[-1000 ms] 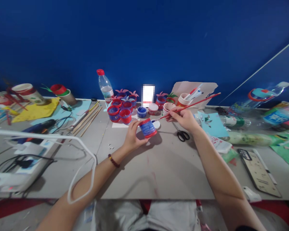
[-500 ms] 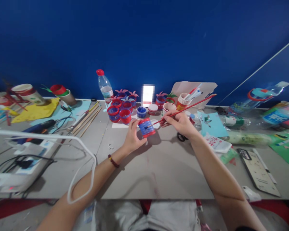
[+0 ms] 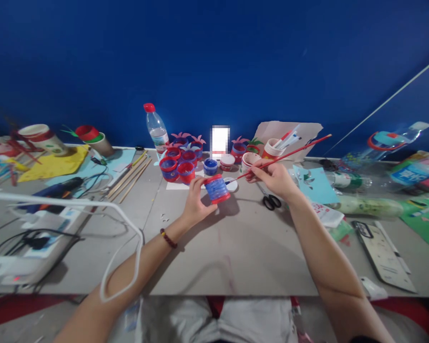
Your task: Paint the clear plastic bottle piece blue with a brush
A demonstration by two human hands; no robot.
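My left hand (image 3: 196, 202) grips a small cup (image 3: 217, 189) painted blue with red rims, tilted on its side above the table. Between the fingers of my right hand (image 3: 271, 178) is a long red paintbrush (image 3: 289, 153), its dark blue tip just right of the cup, apart from it or barely touching. Behind the cup stand an open jar of blue paint (image 3: 210, 166) and a pinkish-white lidded jar (image 3: 227, 162). A paint-spotted paper cup (image 3: 250, 161) stands just behind my right hand. Scissors (image 3: 271, 202) with black handles lie below that hand.
Several red and blue painted cups (image 3: 186, 172) stand at the back beside a red-capped bottle (image 3: 156, 126). Wooden sticks (image 3: 130, 178), a glue gun (image 3: 57, 190) and a power strip (image 3: 53, 247) with a white cable lie left. A phone (image 3: 384, 255) and plastic bottles lie right.
My right hand has moved right with the paintbrush, drawing its tip off the cup's blue side. More of the scissors shows. My left hand and the cup have hardly moved.
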